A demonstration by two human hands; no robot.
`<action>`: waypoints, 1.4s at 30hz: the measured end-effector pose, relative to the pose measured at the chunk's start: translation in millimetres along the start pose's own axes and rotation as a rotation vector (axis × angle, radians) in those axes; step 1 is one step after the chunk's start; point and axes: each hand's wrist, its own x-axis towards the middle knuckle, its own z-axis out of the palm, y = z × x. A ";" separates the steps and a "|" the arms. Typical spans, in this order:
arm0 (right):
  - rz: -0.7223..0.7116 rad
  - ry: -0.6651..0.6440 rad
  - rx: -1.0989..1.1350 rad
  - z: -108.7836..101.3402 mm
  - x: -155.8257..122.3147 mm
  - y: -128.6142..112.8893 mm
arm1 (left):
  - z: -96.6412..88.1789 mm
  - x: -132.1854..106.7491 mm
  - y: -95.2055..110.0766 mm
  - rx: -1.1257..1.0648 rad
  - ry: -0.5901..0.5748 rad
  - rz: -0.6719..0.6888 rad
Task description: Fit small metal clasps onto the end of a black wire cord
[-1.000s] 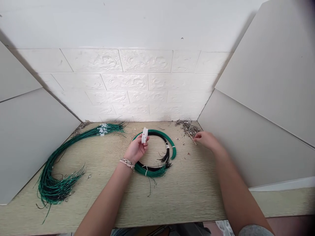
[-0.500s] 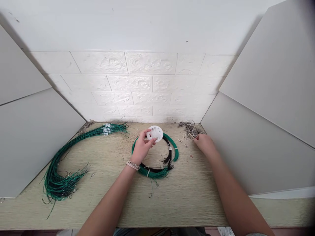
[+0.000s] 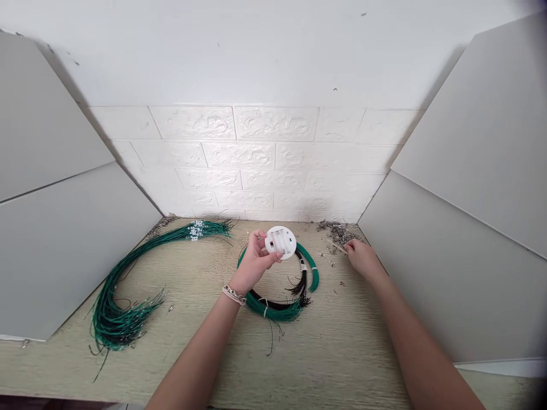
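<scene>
Between the thumb and fingers of my left hand (image 3: 255,263) is a round white plastic battery case (image 3: 281,242), its slotted side facing me. It is held above a coil of green and black wires (image 3: 273,310) tied with white bands. My right hand (image 3: 363,257), off to the right, pinches a thin pale stick (image 3: 337,246). The stick's tip is close to a heap of small metal pieces (image 3: 342,233) in the back right corner; I cannot tell if they touch. A few loose metal bits lie in front of the heap.
A long curved bundle of green wires (image 3: 111,307) with white connectors (image 3: 196,229) lies on the left of the wooden table (image 3: 196,364). Grey panels (image 3: 461,267) stand on both sides, and a white brick-patterned wall (image 3: 239,156) closes the back.
The view has shifted, so everything sits a little lower and further right. My left hand still holds the battery case; my right hand still pinches the stick, which now shows more of its length.
</scene>
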 end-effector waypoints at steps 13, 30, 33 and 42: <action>-0.036 0.013 -0.098 -4.7 -23.5 -34.3 | 5.4 4.3 -23.5 0.006 -0.041 -0.130; -0.081 0.131 -0.138 12.1 -23.5 -36.9 | 13.7 -6.3 -5.5 -0.199 -0.102 -0.030; -0.077 0.159 -0.063 9.4 -23.2 -35.2 | 13.8 -6.2 -5.4 -0.191 -0.108 -0.019; -0.258 0.300 0.354 6.8 -36.0 -53.6 | 17.0 -7.1 -6.9 -0.118 -0.120 -0.030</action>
